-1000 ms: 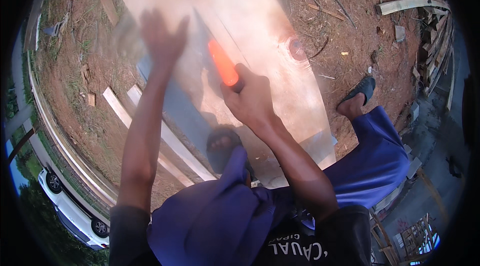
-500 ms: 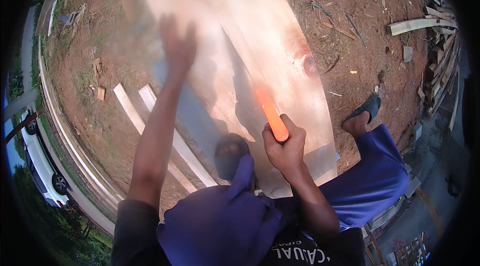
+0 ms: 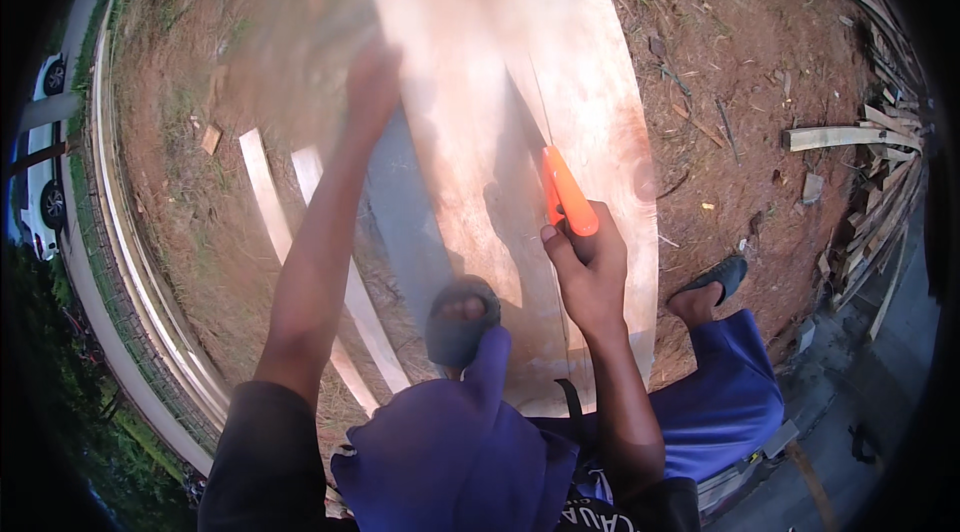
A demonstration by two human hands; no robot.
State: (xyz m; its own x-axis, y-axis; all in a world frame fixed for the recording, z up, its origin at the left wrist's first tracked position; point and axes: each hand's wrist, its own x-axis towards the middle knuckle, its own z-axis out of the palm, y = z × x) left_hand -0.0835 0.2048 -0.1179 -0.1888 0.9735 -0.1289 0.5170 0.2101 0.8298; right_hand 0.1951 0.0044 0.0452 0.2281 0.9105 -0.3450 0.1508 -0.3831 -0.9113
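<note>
My right hand (image 3: 596, 272) is wrapped round the orange handle (image 3: 568, 194) of a handsaw. From the handle the dark, narrow blade (image 3: 528, 114) points away along a straight line in a wide pale plywood board (image 3: 470, 172). At the board's left edge is my left hand (image 3: 374, 87); a haze over the picture smears its fingers. My left foot, in a dark slipper (image 3: 463, 320), stands on the near part of the board. The other slipper (image 3: 722, 279) is on the dirt to the right.
Two narrow wood strips (image 3: 345, 272) lie left of the board on the dirt (image 3: 730, 52). A heap of scrap timber (image 3: 880, 202) lies at the far right, next to grey paving (image 3: 870, 382). Long pale rails (image 3: 125, 232) run along the left, with a white car (image 3: 45, 172) beyond.
The saw and my right hand have moved slightly right and away from me, and more of the blade shows. My left hand, earlier spread over the board, is now at its left edge. The view has shifted.
</note>
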